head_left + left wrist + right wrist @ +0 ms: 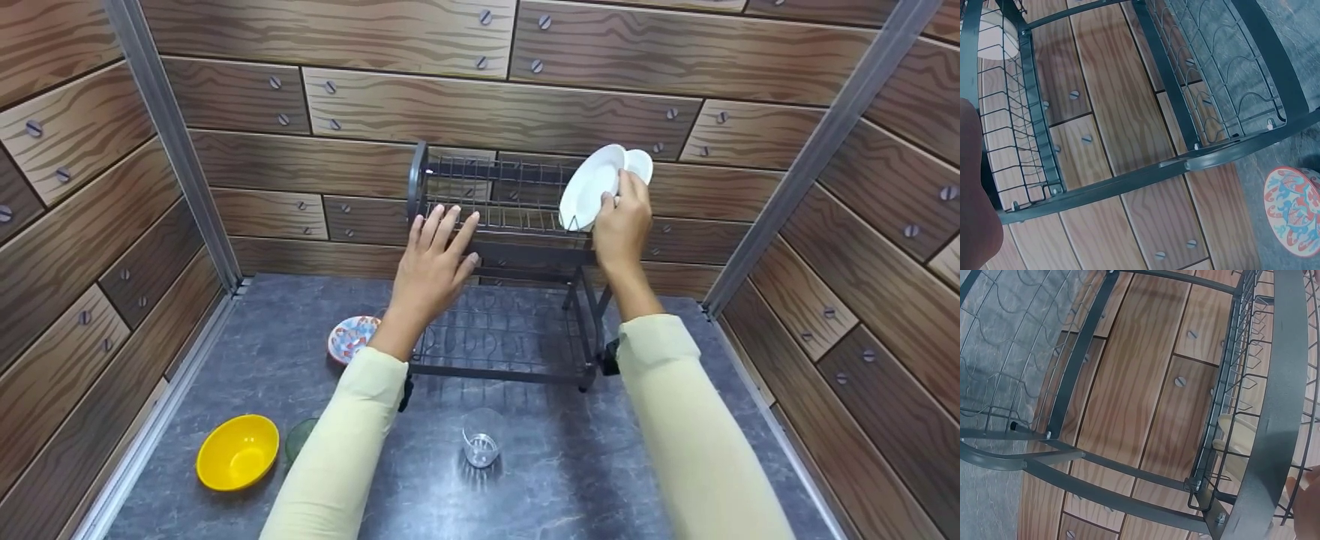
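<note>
A dark two-tier dish rack (525, 253) stands against the back wall. At the right end of its top tier, my right hand (624, 225) pinches a white plate (592, 187) by its edge, thumb on the near side. A second white plate (642, 163) stands tilted just behind it. Through the top tier's wires, the right wrist view shows the lower edges of the white plates (1235, 439). My left hand (433, 274) has its fingers extended at the top tier's front left, overlapping the front rail. Only part of that left hand (978, 191) shows in the left wrist view.
On the grey floor left of the rack lies a red, blue and white patterned dish (348, 339). Nearer are a yellow bowl (238, 453) and a green glass dish (297, 438), partly hidden by the left sleeve. A clear glass (480, 450) stands in front of the rack. Wood-patterned walls surround the space.
</note>
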`<state>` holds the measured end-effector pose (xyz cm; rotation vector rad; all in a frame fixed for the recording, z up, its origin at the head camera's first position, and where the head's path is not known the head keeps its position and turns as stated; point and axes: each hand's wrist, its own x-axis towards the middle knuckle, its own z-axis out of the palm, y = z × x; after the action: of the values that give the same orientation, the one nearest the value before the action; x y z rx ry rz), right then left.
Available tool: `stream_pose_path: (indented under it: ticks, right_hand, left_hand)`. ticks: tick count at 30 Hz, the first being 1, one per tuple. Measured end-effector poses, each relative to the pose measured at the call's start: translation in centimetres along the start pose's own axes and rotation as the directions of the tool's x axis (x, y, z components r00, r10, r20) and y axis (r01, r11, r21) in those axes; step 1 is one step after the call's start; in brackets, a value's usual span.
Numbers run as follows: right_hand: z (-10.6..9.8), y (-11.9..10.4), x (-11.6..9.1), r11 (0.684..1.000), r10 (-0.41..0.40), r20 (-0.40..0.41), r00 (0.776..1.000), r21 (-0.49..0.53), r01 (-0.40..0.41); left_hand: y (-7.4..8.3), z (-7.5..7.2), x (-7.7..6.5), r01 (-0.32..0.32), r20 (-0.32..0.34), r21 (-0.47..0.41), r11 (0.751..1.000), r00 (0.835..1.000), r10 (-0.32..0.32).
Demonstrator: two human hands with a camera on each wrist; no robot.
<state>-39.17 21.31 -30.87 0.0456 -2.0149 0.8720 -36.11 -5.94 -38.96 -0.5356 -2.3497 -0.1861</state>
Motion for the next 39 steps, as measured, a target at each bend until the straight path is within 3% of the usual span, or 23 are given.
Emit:
stream_pose_path:
  ticks: [14, 25, 34, 39]
  right_hand:
    - [-0.3, -0.1, -0.3, 0.999, 0.051, 0.033, 0.998, 0.0, -0.051]
    - [-0.6, -0.1, -0.7, 0.999, 0.029, 0.002, 1.0, 0.027, -0.029]
    - [-2.6, -0.3, -1.1, 0.993, 0.031, -0.1, 0.995, 0.115, -0.019]
    - [-4.2, -0.3, -1.6, 0.988, 0.046, -0.112, 0.993, 0.152, -0.028]
  left_hand:
    - [0.0, 0.0, 0.1, 0.005, -0.008, 0.0, 1.0, 1.0, -0.005]
    - [0.1, -0.1, 0.0, 0.0, -0.02, -0.015, 1.0, 1.0, 0.0]
    - [0.2, -0.1, 0.0, 0.006, 0.008, -0.002, 1.0, 1.0, -0.006]
    - [0.1, 0.1, 0.0, 0.002, 0.0, -0.007, 1.0, 1.0, -0.002]
